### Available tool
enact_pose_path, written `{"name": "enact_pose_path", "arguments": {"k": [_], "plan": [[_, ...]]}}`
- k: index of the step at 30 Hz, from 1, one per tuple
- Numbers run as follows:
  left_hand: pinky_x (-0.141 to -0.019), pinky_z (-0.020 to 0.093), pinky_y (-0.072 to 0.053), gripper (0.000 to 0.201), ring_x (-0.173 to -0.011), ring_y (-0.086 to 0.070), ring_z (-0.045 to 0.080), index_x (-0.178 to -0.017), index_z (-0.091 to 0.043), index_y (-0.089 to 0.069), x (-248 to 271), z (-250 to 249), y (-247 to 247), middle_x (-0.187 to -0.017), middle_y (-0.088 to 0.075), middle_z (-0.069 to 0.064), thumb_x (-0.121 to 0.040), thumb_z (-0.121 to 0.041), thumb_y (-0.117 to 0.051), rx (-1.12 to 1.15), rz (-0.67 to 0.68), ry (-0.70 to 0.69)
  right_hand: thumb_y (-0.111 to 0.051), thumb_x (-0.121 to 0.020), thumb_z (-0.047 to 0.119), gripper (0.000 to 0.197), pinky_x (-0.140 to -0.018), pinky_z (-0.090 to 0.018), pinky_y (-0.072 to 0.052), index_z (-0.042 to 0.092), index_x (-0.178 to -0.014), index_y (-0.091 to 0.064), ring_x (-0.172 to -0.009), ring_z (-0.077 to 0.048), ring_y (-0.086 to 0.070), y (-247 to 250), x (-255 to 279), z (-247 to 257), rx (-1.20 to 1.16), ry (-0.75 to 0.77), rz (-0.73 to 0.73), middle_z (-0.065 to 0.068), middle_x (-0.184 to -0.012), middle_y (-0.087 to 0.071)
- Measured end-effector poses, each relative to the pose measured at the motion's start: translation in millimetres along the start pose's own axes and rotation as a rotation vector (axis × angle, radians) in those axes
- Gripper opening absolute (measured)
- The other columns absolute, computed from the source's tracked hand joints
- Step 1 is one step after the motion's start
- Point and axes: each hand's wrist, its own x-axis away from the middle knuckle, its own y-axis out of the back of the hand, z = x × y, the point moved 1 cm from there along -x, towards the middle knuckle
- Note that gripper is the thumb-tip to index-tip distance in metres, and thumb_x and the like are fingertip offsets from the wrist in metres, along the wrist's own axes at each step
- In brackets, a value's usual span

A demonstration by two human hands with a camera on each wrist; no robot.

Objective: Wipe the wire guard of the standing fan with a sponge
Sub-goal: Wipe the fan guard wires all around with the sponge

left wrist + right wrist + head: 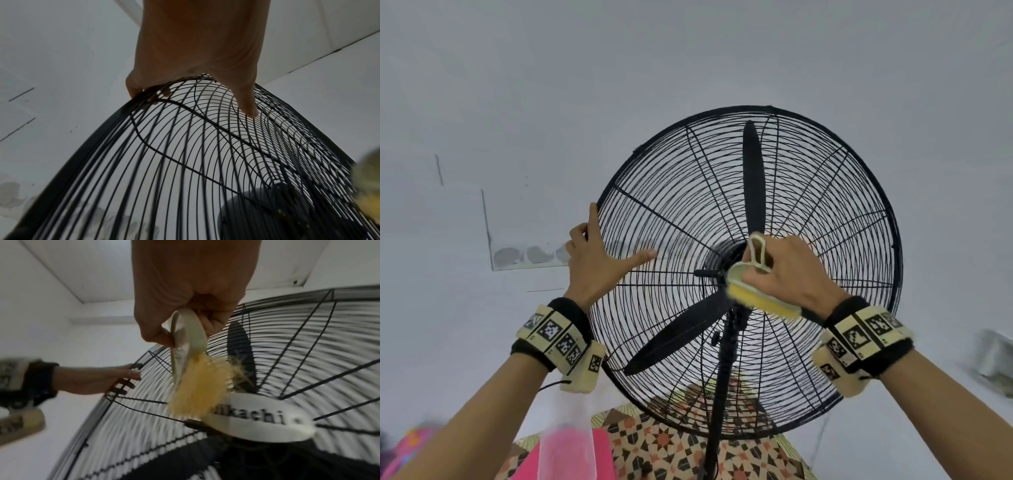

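Black wire guard [825, 192], three blades [753, 181], one yellow brush [760, 294]

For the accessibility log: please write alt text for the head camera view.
A right hand holds a yellow-bristled brush near the hub of a black standing fan's wire guard. The left hand grips the guard's left rim, thumb on the wires.

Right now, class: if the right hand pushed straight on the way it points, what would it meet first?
The right hand points at the fan's middle. Its yellow-bristled scrubber leads, so the bristles would probably meet the wire guard beside the white hub badge first; whether they already touch is unclear from the blur.
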Motion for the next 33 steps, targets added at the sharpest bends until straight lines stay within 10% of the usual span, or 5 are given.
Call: {"name": "enact_pose_path", "arguments": {"k": [8, 11, 15, 27, 33], "plan": [[-0.125, 0.053, -0.022, 0.089, -0.158, -0.013, 0.018, -0.161, -0.035, -0.033, 20, -30, 26, -0.169, -0.016, -0.007, -0.08, -0.057, -0.063, 0.092, 0.002, -0.495, -0.061, -0.099, 0.04, 0.022, -0.074, -0.028, -0.06, 0.025, -0.115, -0.06, -0.082, -0.006, -0.067, -10, -59, 74, -0.3, 0.155, -0.012, 0.009, -0.099, -0.07], [-0.098, 0.019, -0.047, 0.052, -0.117, -0.06, -0.003, -0.136, -0.035, -0.06, 17, -52, 48, -0.131, -0.065, -0.015, -0.086, -0.037, -0.075, 0.151, 0.178, -0.583, -0.069, -0.097, 0.035, 0.035, -0.078, -0.035, -0.061, 0.019, -0.126, -0.059, -0.083, -0.012, -0.071, -21, -92, 102, -0.275, 0.252, -0.008, 0.002, -0.099, -0.073], [-0.071, 0.021, -0.054, 0.024, -0.079, -0.069, 0.001, -0.104, -0.024, -0.072, -10, -38, 84, -0.091, -0.076, -0.007, -0.084, -0.033, -0.081, 0.205, 0.083, -0.486, -0.065, -0.096, 0.049, 0.047, -0.097, -0.035, -0.055, 0.019, -0.132, -0.06, -0.113, -0.013, -0.063, -24, -126, 121, -0.323, 0.23, -0.053, -0.001, -0.124, -0.069], [-0.089, 0.049, -0.058, 0.012, -0.099, -0.072, 0.024, -0.108, -0.014, -0.078, -40, 0, 101, -0.104, -0.078, 0.0, -0.098, -0.011, -0.071, 0.268, -0.014, -0.578, -0.022, -0.101, 0.04, 0.059, -0.119, -0.055, -0.026, 0.017, -0.142, -0.06, -0.138, -0.037, -0.048, -25, -206, 70, 0.404, 0.292, -0.132, -0.01, -0.14, -0.062], [-0.085, 0.019, -0.056, 0.021, -0.1, -0.075, 0.004, -0.105, -0.014, -0.081, -16, 33, 133, -0.107, -0.08, -0.001, -0.099, -0.03, -0.069, 0.152, 0.202, -0.599, -0.026, -0.105, 0.04, 0.055, -0.115, -0.052, -0.03, 0.015, -0.138, -0.062, -0.133, -0.038, -0.052, -30, -210, 66, 0.423, 0.333, -0.18, -0.013, -0.136, -0.064]]}}
